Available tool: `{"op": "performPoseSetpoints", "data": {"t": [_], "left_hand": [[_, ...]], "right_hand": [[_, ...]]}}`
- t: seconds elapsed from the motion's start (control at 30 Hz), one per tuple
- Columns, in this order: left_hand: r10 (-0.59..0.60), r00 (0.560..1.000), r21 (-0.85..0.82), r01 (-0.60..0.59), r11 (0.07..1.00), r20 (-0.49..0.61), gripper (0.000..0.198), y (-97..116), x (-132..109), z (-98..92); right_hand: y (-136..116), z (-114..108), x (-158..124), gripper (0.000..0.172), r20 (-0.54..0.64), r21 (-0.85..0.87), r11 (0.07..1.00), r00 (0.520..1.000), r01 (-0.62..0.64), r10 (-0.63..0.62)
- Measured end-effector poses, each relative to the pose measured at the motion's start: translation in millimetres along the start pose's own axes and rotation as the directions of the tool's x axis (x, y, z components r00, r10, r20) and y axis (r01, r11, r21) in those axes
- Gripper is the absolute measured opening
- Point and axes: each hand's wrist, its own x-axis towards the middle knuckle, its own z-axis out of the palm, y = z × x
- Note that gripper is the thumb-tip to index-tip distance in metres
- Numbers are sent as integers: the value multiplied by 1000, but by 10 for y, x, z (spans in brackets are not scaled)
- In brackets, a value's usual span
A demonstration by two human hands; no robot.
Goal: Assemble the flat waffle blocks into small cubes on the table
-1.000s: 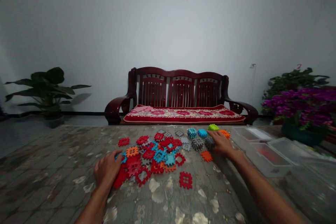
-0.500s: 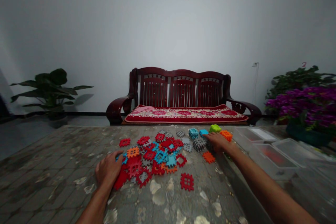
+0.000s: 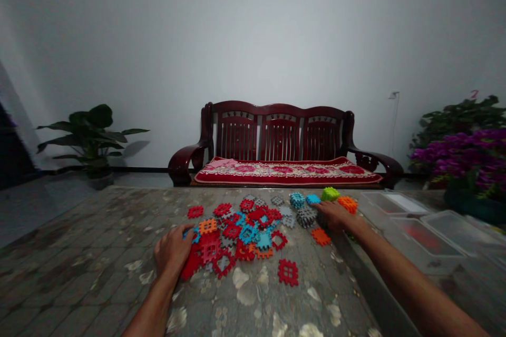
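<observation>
L hand [image 3: 173, 249] is lying palm-down at the L edge of the mixed pile [image 3: 247, 233], fingers curved & close together, thumb by 1 blue pc [image 3: 195, 236]; can't tell if it's pinching. 1 red pc [image 3: 195, 212] is sitting apart, farther back; 1 orange pc [image 3: 207, 226] is topping the pile's L end. Red, blue, gray & orange pcs are overlapping too much to count. 1 loose red pc [image 3: 288, 272] is lying nearer. Next, 1 ea. are standing: teal stack [image 3: 297, 200], gray stack [image 3: 305, 216], blue stack [image 3: 312, 198]; 1 flat orange pc [image 3: 320, 237] is lying nearer, 1 green stack [image 3: 330, 194] farther back. R hand [image 3: 332, 212] is stretching out palm-down, fingers slightly bent, tips at/just beside blue stack; grip unclear. 1 orange stack [image 3: 348, 204] is standing beside it; clear boxes [image 3: 429, 237] are lying far R.
</observation>
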Motion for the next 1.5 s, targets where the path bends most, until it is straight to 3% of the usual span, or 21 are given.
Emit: {"op": "performPoseSetpoints", "data": {"t": [0.13, 0.27, 0.4, 0.53, 0.87, 0.97, 1.13, 1.23, 1.37, 1.5], "left_hand": [[-6, 1000, 7, 6, 1000, -11, 39, 3, 3, 3], [-4, 1000, 31, 4, 1000, 6, 39, 10, 4, -6], [-5, 1000, 29, 5, 1000, 22, 41, 15, 1, -12], [-7, 1000, 15, 6, 1000, 21, 42, 16, -4, -5], [1, 1000, -6, -1, 1000, -10, 39, 9, -27, 40], [-8, 1000, -11, 8, 1000, 5, 40, 21, -19, 34], [-11, 1000, -19, 11, 1000, -1, 40, 30, -15, 36], [-7, 1000, -26, 6, 1000, -11, 40, 27, -18, 42], [-1, 1000, -28, 1, 1000, -20, 38, 22, -14, 46], [10, 1000, -30, -11, 999, -10, 39, 46, -7, 30]], "right_hand": [[-45, -164, -53, 92, -99, 68, 997, 995, 22, -15], [-413, -285, -28, 72, -239, 281, 953, 970, 114, -46], [-1027, -305, 171, 66, -150, 201, 971, 984, 128, -98], [-1399, -323, 416, 62, -40, 23, 1000, 999, 15, -14], [-1437, -309, 506, 59, 54, -99, 995, 998, 29, -24], [-1446, -396, 455, 57, 32, -128, 991, 999, 29, -25], [-1501, -577, 317, 69, -73, -122, 992, 996, 45, -54], [-1556, -538, 214, 73, -130, -31, 993, 984, 118, -121], [-1596, -269, 82, 73, -187, 199, 952, 963, 232, -196], [-1600, 48, -26, 61, -290, 443, 887, 957, 134, 1]]}}
